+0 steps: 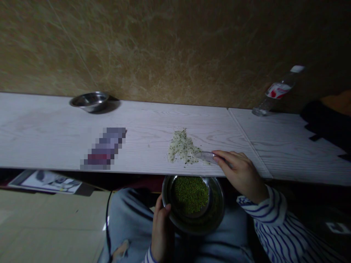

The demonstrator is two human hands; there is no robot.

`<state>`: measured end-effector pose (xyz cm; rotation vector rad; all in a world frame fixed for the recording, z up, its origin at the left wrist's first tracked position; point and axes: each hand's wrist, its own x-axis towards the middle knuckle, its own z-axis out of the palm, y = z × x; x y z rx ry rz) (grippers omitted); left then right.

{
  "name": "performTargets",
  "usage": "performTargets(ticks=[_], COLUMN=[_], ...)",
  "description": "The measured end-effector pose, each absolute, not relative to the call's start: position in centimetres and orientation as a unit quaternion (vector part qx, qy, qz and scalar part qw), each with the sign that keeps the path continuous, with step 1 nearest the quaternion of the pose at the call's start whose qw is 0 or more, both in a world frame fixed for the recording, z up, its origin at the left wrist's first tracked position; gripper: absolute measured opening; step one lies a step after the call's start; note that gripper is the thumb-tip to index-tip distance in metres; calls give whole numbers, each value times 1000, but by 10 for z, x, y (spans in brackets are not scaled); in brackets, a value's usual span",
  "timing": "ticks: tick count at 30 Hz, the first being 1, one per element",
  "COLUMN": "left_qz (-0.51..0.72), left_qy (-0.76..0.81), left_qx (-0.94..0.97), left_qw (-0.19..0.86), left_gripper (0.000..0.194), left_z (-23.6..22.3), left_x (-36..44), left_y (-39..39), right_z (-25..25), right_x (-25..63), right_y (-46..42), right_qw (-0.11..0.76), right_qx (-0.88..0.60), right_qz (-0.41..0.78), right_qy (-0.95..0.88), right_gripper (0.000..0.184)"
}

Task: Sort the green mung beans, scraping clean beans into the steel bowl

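My left hand (162,223) grips the left rim of a steel bowl (216,215), thumb on the edge. The bowl sits above my lap, against the counter's front edge, with mung beans (191,194) in its bottom. In my right hand (241,171), pinched between thumb and fingers, is a clear spoon-like tool (205,156); its exact kind is hard to make out in the dim light. The tool's tip touches the right side of a spread pile of white rice (181,146) mixed with green beans. The pile lies on the pale wood-grain counter (148,124).
An empty-looking steel bowl (91,102) stands at the back left by the wall. A pixelated flat object (105,148) lies left of the pile. At the back right stands a clear bottle (278,90) with a white cap. Dark cloth (326,120) lies at far right.
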<state>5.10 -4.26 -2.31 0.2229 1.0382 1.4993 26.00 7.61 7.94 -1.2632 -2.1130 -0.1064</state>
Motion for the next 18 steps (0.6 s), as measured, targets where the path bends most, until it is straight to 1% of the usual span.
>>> performTargets(ticks=[9,14,18], left_qz=[642,639,636], left_qy=[459,459,469], left_qx=[92,95,103], left_qw=[606,610,604], left_gripper=[46,47,47], left_z=[-32,-34,-32], left_x=[50,51,51], left_y=[-41,-42,-42], right_z=[79,82,81], right_x=[264,262,265], right_y=[67,62,61], right_qw=[311,318,322], right_qx=[-483,-469,-481], right_qz=[-62,-44,-61], right_qy=[-816,-823,-813], right_gripper=[23,20,21])
